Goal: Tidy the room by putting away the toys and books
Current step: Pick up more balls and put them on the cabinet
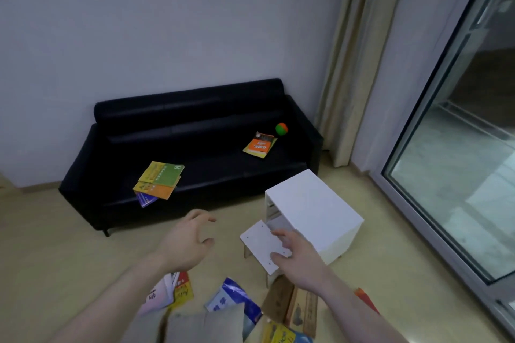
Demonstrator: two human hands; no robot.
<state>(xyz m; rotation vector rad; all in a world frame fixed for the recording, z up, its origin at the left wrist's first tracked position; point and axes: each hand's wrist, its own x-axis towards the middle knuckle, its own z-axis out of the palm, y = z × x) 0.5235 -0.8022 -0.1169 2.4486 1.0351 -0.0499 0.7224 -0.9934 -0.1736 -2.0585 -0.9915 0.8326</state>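
Note:
A stack of books (pixel 158 182) with green, orange and blue covers lies on the left of the black sofa (pixel 200 142). An orange and yellow book (pixel 259 145) lies on the right seat, with a green and orange ball (pixel 281 128) just behind it. More books (pixel 231 301) are scattered on the floor near me. My left hand (pixel 187 242) hovers over the floor, fingers loosely spread, holding nothing. My right hand (pixel 299 255) is open above the white cabinet's open door (pixel 259 242).
A white cabinet (pixel 315 211) stands on the floor right of the sofa, its door swung down. A cardboard box flap (pixel 200 326) shows at the bottom edge. Beige curtain (pixel 359 58) and a sliding glass door (pixel 459 147) fill the right side.

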